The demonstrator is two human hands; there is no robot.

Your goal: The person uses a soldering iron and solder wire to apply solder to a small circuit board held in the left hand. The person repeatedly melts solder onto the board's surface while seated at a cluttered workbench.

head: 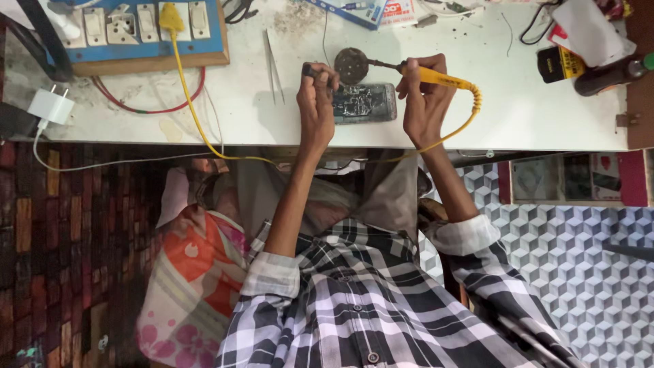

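Observation:
An opened phone [368, 103] with its circuit board showing lies on the white worktable [531, 109]. My left hand [317, 95] rests at the phone's left end and pinches a small dark tool [310, 70] between its fingers. My right hand [422, 95] grips a yellow-handled soldering iron [443, 78]. The iron's thin tip reaches left to a round dark tin [351, 65] just behind the phone. A yellow cord [470, 112] loops from the iron's handle down past my wrist.
A blue switchboard [136, 34] with sockets and a yellow plug sits at the back left. A white charger [51, 105] lies near the left edge, metal tweezers [272, 65] left of my hands, a dark bottle [606, 75] at the right.

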